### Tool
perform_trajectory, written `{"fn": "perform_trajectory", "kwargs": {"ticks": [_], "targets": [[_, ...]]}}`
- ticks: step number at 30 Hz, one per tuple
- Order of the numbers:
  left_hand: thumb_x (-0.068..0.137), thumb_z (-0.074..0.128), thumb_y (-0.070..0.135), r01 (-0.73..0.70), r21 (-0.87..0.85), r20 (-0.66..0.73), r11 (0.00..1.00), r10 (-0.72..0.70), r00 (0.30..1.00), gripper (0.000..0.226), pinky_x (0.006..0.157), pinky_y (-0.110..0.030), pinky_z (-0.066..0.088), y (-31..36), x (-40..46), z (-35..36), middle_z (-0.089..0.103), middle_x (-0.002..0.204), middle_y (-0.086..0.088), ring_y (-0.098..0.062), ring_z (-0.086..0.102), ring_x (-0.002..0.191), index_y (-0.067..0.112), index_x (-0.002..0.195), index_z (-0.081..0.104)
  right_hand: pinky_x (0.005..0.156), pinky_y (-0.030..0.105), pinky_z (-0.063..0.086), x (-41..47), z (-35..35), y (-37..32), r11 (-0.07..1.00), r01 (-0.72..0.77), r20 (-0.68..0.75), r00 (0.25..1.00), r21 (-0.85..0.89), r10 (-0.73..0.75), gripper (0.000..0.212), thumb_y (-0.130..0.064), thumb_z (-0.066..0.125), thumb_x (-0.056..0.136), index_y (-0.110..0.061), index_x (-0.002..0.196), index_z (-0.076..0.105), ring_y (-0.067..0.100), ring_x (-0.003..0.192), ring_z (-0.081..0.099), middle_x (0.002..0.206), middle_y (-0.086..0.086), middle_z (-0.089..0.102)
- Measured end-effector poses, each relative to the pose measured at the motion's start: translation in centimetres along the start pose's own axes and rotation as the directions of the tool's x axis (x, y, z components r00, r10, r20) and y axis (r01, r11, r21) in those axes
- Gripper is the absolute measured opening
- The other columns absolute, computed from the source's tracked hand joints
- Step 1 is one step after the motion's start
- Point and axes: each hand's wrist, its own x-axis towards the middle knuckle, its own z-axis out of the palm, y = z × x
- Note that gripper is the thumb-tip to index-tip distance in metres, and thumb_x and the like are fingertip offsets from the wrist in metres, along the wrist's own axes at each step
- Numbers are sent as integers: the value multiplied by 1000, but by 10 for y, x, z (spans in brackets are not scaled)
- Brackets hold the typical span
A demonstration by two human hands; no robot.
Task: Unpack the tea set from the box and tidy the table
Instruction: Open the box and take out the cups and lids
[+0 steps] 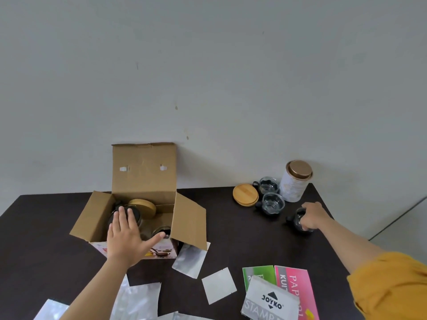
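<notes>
An open cardboard box [147, 181] stands at the back left of the dark table [231, 227], flaps spread. Inside lie a glass teapot with a black top [136, 212], a bamboo lid [144, 206] and a glass cup [163, 230]. My left hand [126, 236] reaches over the box with straight, spread fingers above the teapot. My right hand [312, 217] grips a glass cup with a black holder [297, 219] on the table at the right. Two more glass cups [272, 203] [268, 184] stand behind it.
A bamboo lid [245, 195] and a white tin with a copper lid [294, 181] stand by the wall at the right. Plastic wrappers [189, 259] and a white paper square [218, 285] lie in front. Green, pink and grey packets [270, 296] lie at the front right, near the table's right edge.
</notes>
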Motion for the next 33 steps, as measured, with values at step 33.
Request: {"fn": "perform_trajectory", "kwargs": {"ticks": [33], "targets": [[58, 8, 96, 5, -29, 2, 1000, -5, 1000, 134, 111, -53, 23, 1, -2, -3, 26, 150, -28, -42, 22, 140, -5, 141, 32, 87, 30, 41, -22, 5, -18, 843, 274, -333, 935, 462, -122, 62, -13, 83, 68, -7, 123, 53, 30, 116, 55, 122, 10, 61]]}}
